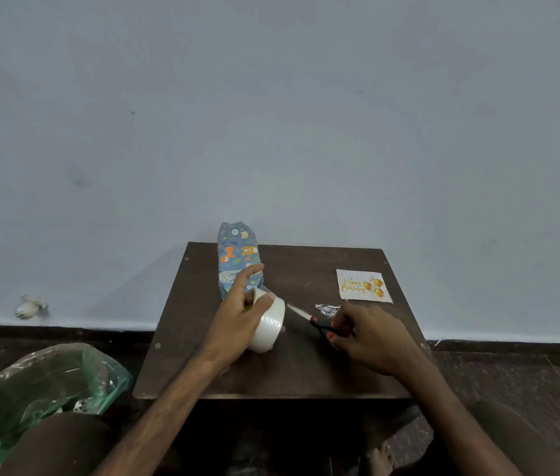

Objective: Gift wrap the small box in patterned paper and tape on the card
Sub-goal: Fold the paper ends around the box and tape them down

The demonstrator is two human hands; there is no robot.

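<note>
Only readable text: "Happy Birthday" in gold script with gold balloons, on the white card (364, 286). It lies flat near the far right corner of the table (271, 376), close to the right edge. Wrapped box (239, 259) in blue animal-print paper sits at the far left of the table, long axis pointing away, far end poking past the back edge toward the wall. Left hand (240, 324) grips a white tape roll (270, 326) just in front of the box, thumb over the rim, forefinger reaching up onto the paper. Right hand (371, 338) is closed round the black-and-red handles of the scissors (312, 321); blades point left at the roll, tips just short of it. Crumpled clear scrap (327, 309) lies between scissors and card. Bare tabletop: the strip between box and card, plus the whole near half in front of both hands. On the floor left of the table, a green plastic bag (41, 383).
</note>
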